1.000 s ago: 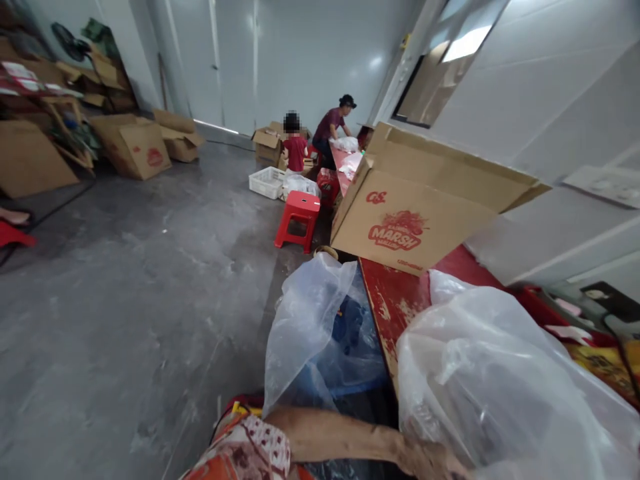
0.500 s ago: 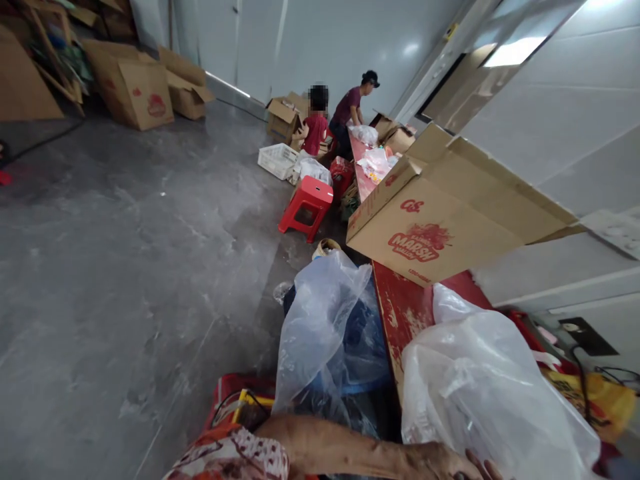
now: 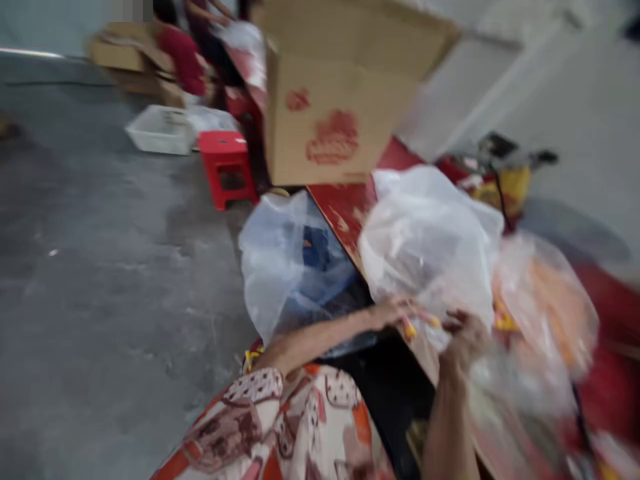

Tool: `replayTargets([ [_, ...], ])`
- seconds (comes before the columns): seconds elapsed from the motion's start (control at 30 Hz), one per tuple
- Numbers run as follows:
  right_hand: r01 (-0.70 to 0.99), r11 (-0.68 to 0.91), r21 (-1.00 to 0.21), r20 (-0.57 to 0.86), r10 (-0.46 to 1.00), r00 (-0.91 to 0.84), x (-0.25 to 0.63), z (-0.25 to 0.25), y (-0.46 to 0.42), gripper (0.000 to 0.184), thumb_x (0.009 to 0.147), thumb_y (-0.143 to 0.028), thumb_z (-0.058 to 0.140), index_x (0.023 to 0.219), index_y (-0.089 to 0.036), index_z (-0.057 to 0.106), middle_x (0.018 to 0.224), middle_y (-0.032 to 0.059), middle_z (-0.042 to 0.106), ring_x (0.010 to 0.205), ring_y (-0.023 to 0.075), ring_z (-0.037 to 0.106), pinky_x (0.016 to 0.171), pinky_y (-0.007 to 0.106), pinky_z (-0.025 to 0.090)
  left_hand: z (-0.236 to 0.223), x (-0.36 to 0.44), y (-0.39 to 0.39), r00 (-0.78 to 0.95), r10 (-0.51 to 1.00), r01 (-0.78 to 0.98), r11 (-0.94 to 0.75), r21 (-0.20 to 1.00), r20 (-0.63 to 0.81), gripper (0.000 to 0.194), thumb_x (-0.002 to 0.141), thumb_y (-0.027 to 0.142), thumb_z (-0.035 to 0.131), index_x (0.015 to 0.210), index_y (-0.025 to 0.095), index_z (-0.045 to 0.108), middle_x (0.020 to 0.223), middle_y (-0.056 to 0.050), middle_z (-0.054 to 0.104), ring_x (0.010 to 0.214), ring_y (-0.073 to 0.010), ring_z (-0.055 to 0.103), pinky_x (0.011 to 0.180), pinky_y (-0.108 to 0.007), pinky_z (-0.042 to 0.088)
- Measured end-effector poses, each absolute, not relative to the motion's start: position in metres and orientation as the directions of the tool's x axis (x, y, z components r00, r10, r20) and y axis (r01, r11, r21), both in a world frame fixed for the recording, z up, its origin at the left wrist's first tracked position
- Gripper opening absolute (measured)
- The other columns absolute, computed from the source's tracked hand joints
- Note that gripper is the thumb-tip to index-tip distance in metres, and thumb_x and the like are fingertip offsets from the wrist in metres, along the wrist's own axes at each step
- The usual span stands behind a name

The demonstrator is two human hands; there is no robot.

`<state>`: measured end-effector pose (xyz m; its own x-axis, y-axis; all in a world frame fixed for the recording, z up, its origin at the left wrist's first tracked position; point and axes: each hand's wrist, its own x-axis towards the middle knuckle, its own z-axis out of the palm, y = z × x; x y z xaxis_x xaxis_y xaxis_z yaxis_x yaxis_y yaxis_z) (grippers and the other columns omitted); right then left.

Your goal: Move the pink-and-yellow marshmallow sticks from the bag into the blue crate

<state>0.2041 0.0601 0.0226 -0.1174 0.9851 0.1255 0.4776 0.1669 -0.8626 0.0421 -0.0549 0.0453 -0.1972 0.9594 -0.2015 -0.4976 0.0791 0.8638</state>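
Beside the plastic bag [image 3: 430, 233] on the red table [image 3: 345, 208], small yellow pieces [image 3: 409, 329] are seen between the left hand [image 3: 393, 311] and the right hand [image 3: 469, 337], whose grips cannot be told through blur, and could be knocked off leftward if the bag is nudged.

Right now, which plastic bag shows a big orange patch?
The clear bag immediately right of the whitish bag; orange shows through it. The whitish bag looks pale; the left bag, beside the red table, white and blue.
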Motion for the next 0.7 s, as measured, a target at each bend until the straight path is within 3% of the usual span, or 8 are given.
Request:
replayTargets([
  [0.1, 0.599, 0.203, -0.775, 0.184, 0.978, -0.094, 0.229, -0.004, 0.077, 0.043, 0.09, -0.057, 0.051, 0.114, -0.026, 0.066, 0.129, 0.0199, 0.069, 0.136, 0.0401, 0.063, 0.118, 0.063, 0.052, 0.032, 0.033, -0.036, -0.179, 0.936, -0.414, 0.207, 0.886, -0.302, 0.021, 0.097, 0.035, 0.069, 0.106, 0.016, 0.068, 0.079, 0.004, 0.064, 0.055, -0.0051, 0.048, 0.053, -0.015, 0.036],
  [0.2, 0.557, 0.211, -0.803, 0.251, 0.968, -0.005, 0.251, -0.031, 0.093, 0.038, 0.096, -0.044, 0.043, 0.122, -0.024, 0.063, 0.13, 0.0208, 0.064, 0.138, 0.0432, 0.059, 0.12, 0.07, 0.045, 0.02, 0.023, -0.008, -0.252, 0.946, -0.041, 0.2, 0.979, -0.204, 0.017, 0.102, 0.03, 0.066, 0.109, 0.016, 0.072, 0.093, 0.001, 0.071, 0.067, -0.0082, 0.058, 0.063, -0.018, 0.046],
  [0.27, 0.534, 0.183, -0.825, 0.212, 0.977, -0.008, 0.259, -0.045, 0.099, 0.038, 0.096, -0.041, 0.043, 0.125, -0.024, 0.063, 0.132, 0.0207, 0.064, 0.138, 0.0441, 0.058, 0.12, 0.072, 0.043, 0.015, 0.021, 0.008, -0.203, 0.975, 0.26, 0.141, 0.955, -0.089, 0.014, 0.103, 0.025, 0.065, 0.11, 0.017, 0.073, 0.094, 0.0, 0.072, 0.075, -0.0117, 0.064, 0.071, -0.02, 0.051],
  [0.4, 0.541, 0.134, -0.83, 0.172, 0.985, 0.021, 0.264, -0.059, 0.104, 0.042, 0.104, -0.039, 0.038, 0.133, -0.024, 0.064, 0.129, 0.0172, 0.068, 0.128, 0.0379, 0.065, 0.117, 0.066, 0.049, 0.005, 0.035, 0.031, -0.021, 0.999, 0.742, -0.016, 0.671, 0.047, 0.009, 0.104, 0.019, 0.067, 0.112, 0.017, 0.07, 0.106, -0.006, 0.074, 0.095, -0.0193, 0.07, 0.086, -0.028, 0.054],
  [0.53, 0.563, 0.116, -0.818, 0.143, 0.99, 0.004, 0.261, -0.058, 0.101, 0.046, 0.108, -0.036, 0.033, 0.138, -0.024, 0.066, 0.134, 0.0146, 0.068, 0.131, 0.0317, 0.065, 0.118, 0.057, 0.051, 0.001, 0.055, 0.046, 0.178, 0.984, 0.928, -0.166, 0.334, -0.004, 0.01, 0.108, 0.015, 0.057, 0.114, 0.018, 0.065, 0.119, -0.011, 0.069, 0.107, -0.0251, 0.069, 0.087, -0.032, 0.053],
  [0.6, 0.52, 0.101, -0.848, 0.147, 0.988, 0.049, 0.258, -0.052, 0.097, 0.045, 0.109, -0.037, 0.034, 0.136, -0.024, 0.068, 0.134, 0.014, 0.07, 0.129, 0.0288, 0.066, 0.117, 0.053, 0.052, 0.006, 0.056, 0.049, 0.237, 0.971, 0.937, -0.218, 0.271, -0.038, 0.01, 0.109, 0.015, 0.055, 0.113, 0.019, 0.063, 0.116, -0.009, 0.068, 0.105, -0.0241, 0.07, 0.083, -0.03, 0.052],
  [0.7, 0.43, 0.094, -0.898, 0.182, 0.969, 0.167, 0.257, -0.044, 0.093, 0.045, 0.107, -0.039, 0.035, 0.128, -0.02, 0.069, 0.126, 0.0157, 0.075, 0.117, 0.0268, 0.071, 0.108, 0.047, 0.057, 0.012, 0.05, 0.048, 0.253, 0.967, 0.93, -0.236, 0.284, -0.026, 0.006, 0.108, 0.016, 0.06, 0.109, 0.021, 0.063, 0.105, -0.005, 0.068, 0.095, -0.0207, 0.071, 0.078, -0.027, 0.052],
])
